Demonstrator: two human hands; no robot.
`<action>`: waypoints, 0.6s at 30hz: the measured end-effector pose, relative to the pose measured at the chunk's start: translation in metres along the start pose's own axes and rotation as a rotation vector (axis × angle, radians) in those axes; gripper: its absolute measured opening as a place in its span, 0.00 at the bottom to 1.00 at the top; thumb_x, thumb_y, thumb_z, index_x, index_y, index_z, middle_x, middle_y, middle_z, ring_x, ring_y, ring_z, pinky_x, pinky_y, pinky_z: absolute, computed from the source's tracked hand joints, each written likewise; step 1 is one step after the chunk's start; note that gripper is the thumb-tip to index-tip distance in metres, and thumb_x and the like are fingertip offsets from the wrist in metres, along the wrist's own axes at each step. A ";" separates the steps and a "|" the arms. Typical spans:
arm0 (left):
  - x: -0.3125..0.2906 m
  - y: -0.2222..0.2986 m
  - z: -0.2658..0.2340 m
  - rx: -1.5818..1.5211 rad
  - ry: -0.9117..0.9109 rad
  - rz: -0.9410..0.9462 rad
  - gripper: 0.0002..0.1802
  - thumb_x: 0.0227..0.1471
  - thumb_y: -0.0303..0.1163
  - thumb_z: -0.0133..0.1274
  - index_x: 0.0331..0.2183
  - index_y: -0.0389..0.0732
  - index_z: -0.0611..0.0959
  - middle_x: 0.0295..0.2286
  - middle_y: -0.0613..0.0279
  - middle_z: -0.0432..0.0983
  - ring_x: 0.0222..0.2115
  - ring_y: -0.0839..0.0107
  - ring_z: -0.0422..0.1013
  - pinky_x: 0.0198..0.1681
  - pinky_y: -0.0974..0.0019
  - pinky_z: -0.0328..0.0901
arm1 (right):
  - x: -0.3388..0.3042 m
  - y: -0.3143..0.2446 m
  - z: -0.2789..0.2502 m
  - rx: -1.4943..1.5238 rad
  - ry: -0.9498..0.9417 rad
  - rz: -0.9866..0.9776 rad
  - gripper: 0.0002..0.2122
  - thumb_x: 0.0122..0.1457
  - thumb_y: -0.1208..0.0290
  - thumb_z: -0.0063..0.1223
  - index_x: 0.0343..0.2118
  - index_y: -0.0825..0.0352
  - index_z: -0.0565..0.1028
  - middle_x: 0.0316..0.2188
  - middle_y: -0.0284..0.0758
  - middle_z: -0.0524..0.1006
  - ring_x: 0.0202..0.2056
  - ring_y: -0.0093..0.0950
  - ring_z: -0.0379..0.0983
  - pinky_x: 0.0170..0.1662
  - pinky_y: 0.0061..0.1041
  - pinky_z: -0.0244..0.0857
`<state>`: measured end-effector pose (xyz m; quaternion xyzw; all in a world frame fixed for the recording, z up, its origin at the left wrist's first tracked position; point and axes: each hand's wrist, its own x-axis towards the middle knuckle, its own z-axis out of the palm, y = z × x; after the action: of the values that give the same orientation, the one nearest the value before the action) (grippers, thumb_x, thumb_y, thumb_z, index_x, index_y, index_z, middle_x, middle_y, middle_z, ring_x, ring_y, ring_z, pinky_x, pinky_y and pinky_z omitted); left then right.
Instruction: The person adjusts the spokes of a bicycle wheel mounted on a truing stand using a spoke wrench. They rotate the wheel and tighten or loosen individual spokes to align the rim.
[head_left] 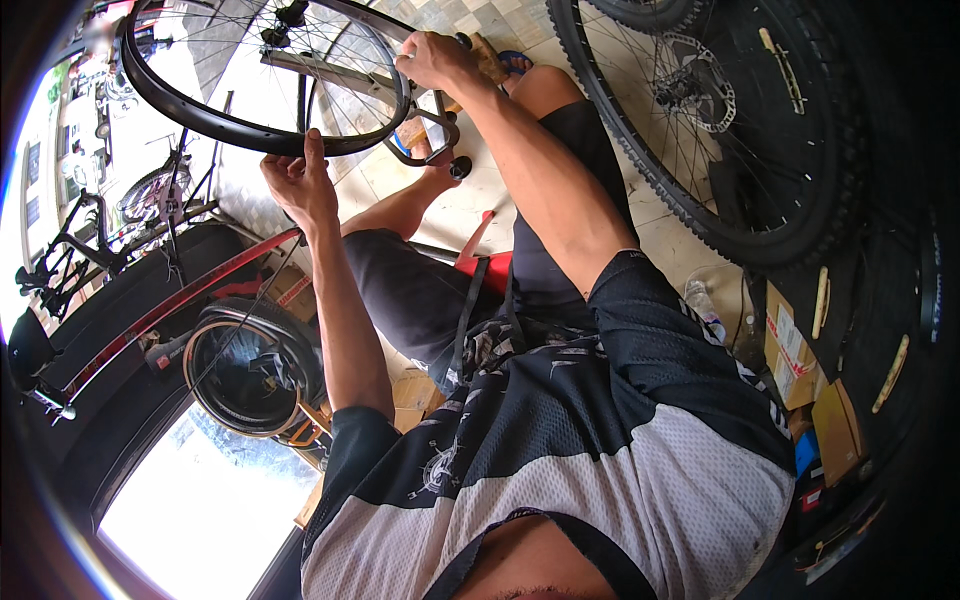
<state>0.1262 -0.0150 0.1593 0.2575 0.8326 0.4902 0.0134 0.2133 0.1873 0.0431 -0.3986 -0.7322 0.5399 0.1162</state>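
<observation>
Left hand [298, 185] pinches the bare wheel rim [200, 110]; right hand [438, 60] grips the truing stand [425, 130], knobby tyre [720, 130] close right.

Two hands are at work: the left hand [300, 185] and the right hand [437, 60], both on one bare spoked rim [200, 110] set in one truing stand [425, 140]. One wheel with a knobby tyre and disc rotor [720, 130] leans at the right. One coiled tyre [250, 365] lies on the floor (lower left). One plastic bottle [703, 305] stands by two cardboard boxes [790, 350].
</observation>
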 end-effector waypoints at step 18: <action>0.003 0.004 -0.008 -0.251 -0.013 -0.089 0.22 0.61 0.48 0.52 0.38 0.37 0.71 0.28 0.62 0.73 0.27 0.76 0.71 0.31 0.69 0.73 | 0.009 0.009 0.017 -0.138 -0.104 -0.018 0.14 0.58 0.69 0.49 0.46 0.63 0.78 0.41 0.44 0.81 0.43 0.39 0.78 0.47 0.36 0.71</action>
<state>0.1230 -0.0185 0.1671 0.2199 0.7752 0.5878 0.0725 0.2011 0.1829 0.0262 -0.3705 -0.7763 0.5069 0.0552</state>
